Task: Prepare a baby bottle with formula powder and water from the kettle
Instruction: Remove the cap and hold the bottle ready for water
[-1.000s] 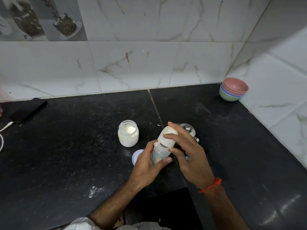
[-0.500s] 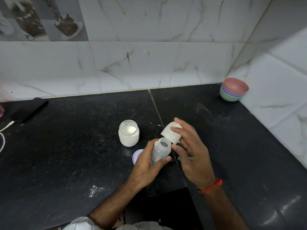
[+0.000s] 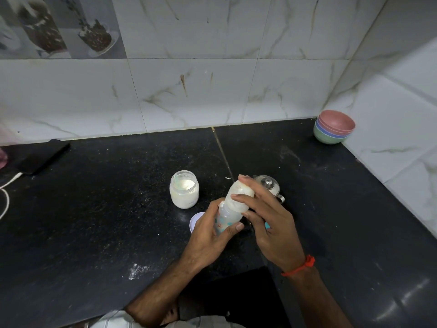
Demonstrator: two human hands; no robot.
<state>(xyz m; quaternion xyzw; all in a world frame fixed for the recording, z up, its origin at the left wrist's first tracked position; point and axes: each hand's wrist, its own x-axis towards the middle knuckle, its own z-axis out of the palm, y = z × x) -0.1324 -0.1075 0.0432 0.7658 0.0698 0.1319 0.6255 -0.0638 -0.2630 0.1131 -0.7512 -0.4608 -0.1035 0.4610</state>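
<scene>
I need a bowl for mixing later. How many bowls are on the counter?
4, nested in one stack in the far right corner against the wall: pink on top, then purple, blue and green at the bottom. More could be hidden inside the stack.

Two bare forearms, red-orange thread bracelet [image 3: 300, 268] on the right wrist, striped pale garment [image 3: 113, 321] at bottom edge

Black stone counter [image 3: 94, 221], marbled wall tiles [image 3: 212, 67].
</scene>
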